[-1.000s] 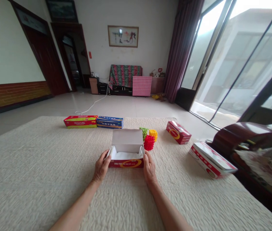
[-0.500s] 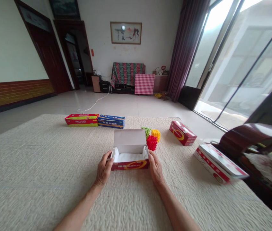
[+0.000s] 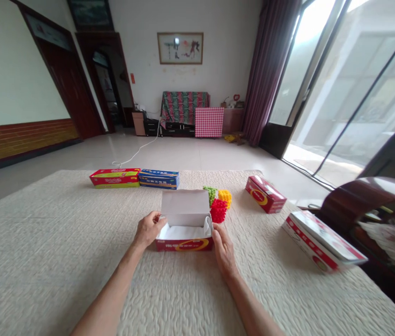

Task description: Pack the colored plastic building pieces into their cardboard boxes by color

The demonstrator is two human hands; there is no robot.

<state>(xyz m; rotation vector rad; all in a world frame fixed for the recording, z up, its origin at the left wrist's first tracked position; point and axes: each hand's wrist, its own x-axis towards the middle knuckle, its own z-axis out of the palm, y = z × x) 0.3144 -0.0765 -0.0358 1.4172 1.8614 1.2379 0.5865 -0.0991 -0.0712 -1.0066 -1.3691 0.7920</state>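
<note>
Our L hand (image 3: 149,228) is part-curled, thumb & fingers gripping the L end of the box (image 3: 184,245), while our R hand (image 3: 223,247) is loosely bent w/ thumb & fingers against its R end, so we've got it btwn both, flat on the quilt (image 3: 60,261), lid (image 3: 185,202) up at the far side & white lining (image 3: 186,231) inside. Just past its R far corner we see red (image 3: 218,211), yellow (image 3: 224,199) & green blocks (image 3: 210,194) grouped; farther R are the maroon box (image 3: 266,195) & white-topped box (image 3: 325,240), & far L the red-yellow box (image 3: 115,178) beside the blue box (image 3: 158,179).
</note>
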